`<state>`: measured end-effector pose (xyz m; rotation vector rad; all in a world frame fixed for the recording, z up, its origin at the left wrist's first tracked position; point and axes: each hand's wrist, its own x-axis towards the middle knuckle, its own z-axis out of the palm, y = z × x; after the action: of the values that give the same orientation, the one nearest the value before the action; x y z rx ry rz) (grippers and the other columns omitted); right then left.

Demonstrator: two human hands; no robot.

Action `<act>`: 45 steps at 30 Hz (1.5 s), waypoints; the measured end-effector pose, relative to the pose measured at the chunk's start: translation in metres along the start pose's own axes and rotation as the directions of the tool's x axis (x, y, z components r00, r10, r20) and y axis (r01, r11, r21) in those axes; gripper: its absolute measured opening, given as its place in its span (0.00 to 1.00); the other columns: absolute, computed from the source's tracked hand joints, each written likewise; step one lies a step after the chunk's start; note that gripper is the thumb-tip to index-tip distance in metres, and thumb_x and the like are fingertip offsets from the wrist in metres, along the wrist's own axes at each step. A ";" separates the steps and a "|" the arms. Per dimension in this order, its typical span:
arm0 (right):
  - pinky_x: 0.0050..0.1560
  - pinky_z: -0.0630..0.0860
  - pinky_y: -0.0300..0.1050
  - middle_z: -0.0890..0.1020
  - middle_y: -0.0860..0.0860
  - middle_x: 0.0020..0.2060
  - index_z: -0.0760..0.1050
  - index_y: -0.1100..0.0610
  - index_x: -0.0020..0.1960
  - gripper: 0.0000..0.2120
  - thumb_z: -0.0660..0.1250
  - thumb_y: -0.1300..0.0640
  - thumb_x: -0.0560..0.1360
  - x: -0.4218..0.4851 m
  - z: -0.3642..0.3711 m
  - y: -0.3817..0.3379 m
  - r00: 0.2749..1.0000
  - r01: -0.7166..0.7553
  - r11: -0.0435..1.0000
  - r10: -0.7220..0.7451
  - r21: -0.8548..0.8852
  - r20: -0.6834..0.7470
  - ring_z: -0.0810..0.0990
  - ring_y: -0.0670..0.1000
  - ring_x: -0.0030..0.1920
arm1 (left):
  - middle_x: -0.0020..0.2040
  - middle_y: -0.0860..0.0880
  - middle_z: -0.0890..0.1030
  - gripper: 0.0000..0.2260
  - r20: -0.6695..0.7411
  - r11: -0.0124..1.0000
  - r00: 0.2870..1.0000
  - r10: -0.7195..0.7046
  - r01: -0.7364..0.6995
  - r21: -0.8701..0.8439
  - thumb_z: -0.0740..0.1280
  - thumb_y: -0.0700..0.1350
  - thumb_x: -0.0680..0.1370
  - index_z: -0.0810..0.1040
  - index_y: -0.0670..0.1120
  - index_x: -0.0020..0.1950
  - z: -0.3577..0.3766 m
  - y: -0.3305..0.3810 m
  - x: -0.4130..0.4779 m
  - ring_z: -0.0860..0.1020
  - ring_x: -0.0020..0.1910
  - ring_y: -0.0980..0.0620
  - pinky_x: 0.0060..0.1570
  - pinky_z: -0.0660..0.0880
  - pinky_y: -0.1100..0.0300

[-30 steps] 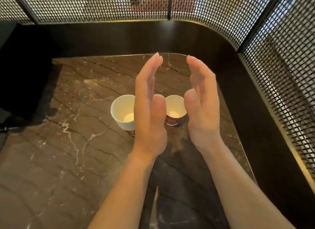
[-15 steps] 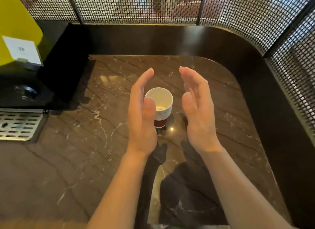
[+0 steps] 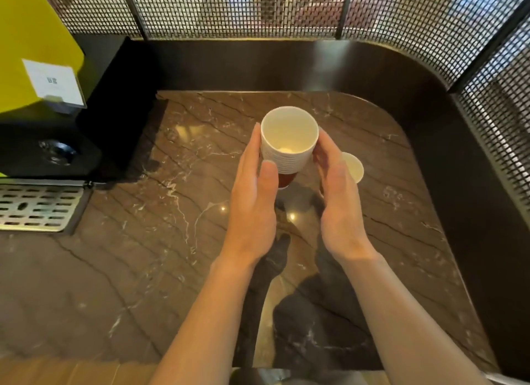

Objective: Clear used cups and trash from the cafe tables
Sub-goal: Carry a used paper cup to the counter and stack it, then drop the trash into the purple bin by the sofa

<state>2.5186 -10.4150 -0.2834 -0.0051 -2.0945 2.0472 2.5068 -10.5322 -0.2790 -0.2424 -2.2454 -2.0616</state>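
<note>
White ribbed paper cups nested in a red-based stack, over the brown marble tabletop's centre, are pressed between the flat, straight-fingered left hand and right hand, seemingly for a steady lift, while another white paper cup waits at 3 o'clock.

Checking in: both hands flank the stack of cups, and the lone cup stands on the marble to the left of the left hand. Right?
Not quite. The head view shows the lone cup to the right, partly hidden behind the right hand, not left of the left hand. Both hands do flank the stack of cups.
</note>
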 end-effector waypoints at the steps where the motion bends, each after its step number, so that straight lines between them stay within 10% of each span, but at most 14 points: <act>1: 0.69 0.66 0.28 0.70 0.37 0.74 0.59 0.55 0.81 0.34 0.50 0.38 0.81 0.003 -0.005 -0.011 0.999 0.025 0.999 -0.026 -0.022 -0.032 0.68 0.36 0.74 | 0.80 0.64 0.64 0.44 0.016 1.000 1.000 0.021 -0.021 -0.003 0.51 0.82 0.70 0.58 0.61 0.82 0.004 0.013 0.004 0.63 0.77 0.66 0.72 0.63 0.72; 7: 0.78 0.62 0.37 0.68 0.41 0.79 0.59 0.51 0.83 0.52 0.47 0.17 0.70 0.012 -0.047 -0.043 0.978 0.144 0.983 -0.159 -0.118 -0.135 0.65 0.40 0.78 | 0.69 0.80 0.63 0.36 0.163 0.994 0.982 0.099 -0.090 -0.058 0.50 0.80 0.71 0.56 0.68 0.75 0.040 0.047 0.022 0.63 0.72 0.77 0.62 0.61 0.82; 16: 0.64 0.66 0.22 0.71 0.37 0.69 0.60 0.60 0.80 0.35 0.46 0.41 0.80 0.011 -0.077 -0.015 0.978 0.115 0.988 -0.131 -0.105 -0.160 0.70 0.29 0.69 | 0.74 0.69 0.67 0.41 0.248 0.996 0.966 0.068 -0.050 -0.081 0.52 0.79 0.73 0.58 0.59 0.80 0.072 0.024 0.029 0.66 0.74 0.70 0.64 0.65 0.77; 25: 0.66 0.56 0.17 0.64 0.38 0.80 0.58 0.46 0.83 0.55 0.44 0.14 0.66 0.021 -0.078 0.000 0.972 -0.050 0.991 0.019 -0.125 -0.234 0.62 0.33 0.77 | 0.72 0.79 0.55 0.45 0.226 1.000 0.974 -0.011 0.005 0.029 0.48 0.83 0.68 0.52 0.64 0.81 0.075 0.001 0.040 0.57 0.68 0.84 0.59 0.54 0.87; 37: 0.59 0.63 0.16 0.65 0.40 0.79 0.57 0.48 0.83 0.45 0.51 0.25 0.73 0.033 -0.076 0.021 0.966 -0.136 0.990 0.125 -0.032 -0.227 0.68 0.27 0.67 | 0.76 0.71 0.62 0.52 0.233 0.991 0.965 -0.120 0.129 -0.026 0.49 0.87 0.63 0.58 0.63 0.82 0.079 -0.018 0.046 0.64 0.71 0.75 0.66 0.59 0.76; 41: 0.65 0.70 0.28 0.70 0.32 0.71 0.59 0.46 0.81 0.30 0.53 0.38 0.82 0.024 -0.065 0.046 0.962 -0.183 0.982 0.171 -0.038 -0.212 0.72 0.32 0.69 | 0.80 0.61 0.64 0.52 0.256 0.983 0.955 -0.148 0.171 -0.067 0.53 0.87 0.63 0.57 0.61 0.82 0.077 -0.023 0.035 0.66 0.77 0.61 0.75 0.64 0.62; 45: 0.78 0.68 0.48 0.70 0.34 0.74 0.60 0.37 0.78 0.34 0.53 0.25 0.76 0.033 -0.035 0.026 0.980 -0.125 0.992 0.118 -0.035 -0.161 0.70 0.40 0.75 | 0.80 0.66 0.62 0.52 0.144 0.987 0.982 -0.122 0.135 -0.089 0.52 0.87 0.62 0.56 0.64 0.82 0.052 -0.010 0.038 0.64 0.77 0.64 0.74 0.63 0.68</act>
<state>2.4883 -10.3747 -0.3038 -0.3008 -2.0879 1.9917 2.4698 -10.4789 -0.2875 -0.2610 -2.2967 -2.2918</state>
